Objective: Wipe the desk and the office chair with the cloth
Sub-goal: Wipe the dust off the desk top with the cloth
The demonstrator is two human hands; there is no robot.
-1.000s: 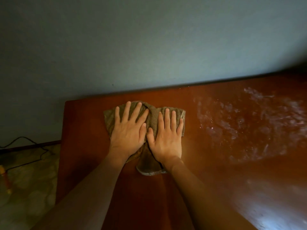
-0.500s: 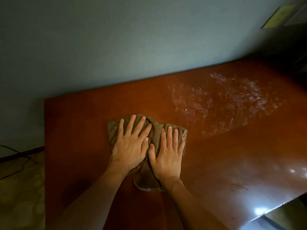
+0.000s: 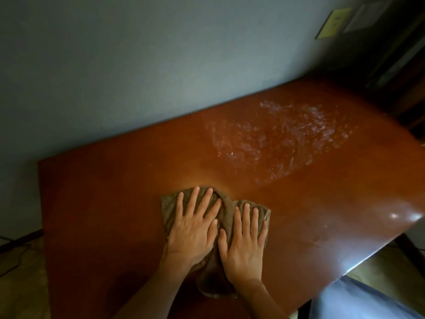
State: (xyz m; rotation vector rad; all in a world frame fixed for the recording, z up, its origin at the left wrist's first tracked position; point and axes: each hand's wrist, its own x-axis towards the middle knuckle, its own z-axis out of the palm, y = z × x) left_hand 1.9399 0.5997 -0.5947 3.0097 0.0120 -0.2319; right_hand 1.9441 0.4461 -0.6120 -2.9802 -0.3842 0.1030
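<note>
A brown cloth (image 3: 226, 209) lies flat on the reddish-brown wooden desk (image 3: 103, 203), near its middle. My left hand (image 3: 195, 229) presses down on the left half of the cloth, fingers spread. My right hand (image 3: 243, 242) lies flat on the right half, thumb beside the left hand. A tail of the cloth hangs back between my wrists. A wet, foamy patch (image 3: 276, 137) covers the desk's far right part. The office chair is not in view.
A grey-blue wall (image 3: 161, 65) runs along the desk's far edge. A light switch plate (image 3: 333, 23) is on the wall at top right. Cables (image 3: 13, 256) lie on the floor left of the desk. Dark furniture (image 3: 404, 65) stands at the right.
Both hands have slid the cloth toward me, away from the wall. The view has shifted, showing more of the desk's right side and near edge.
</note>
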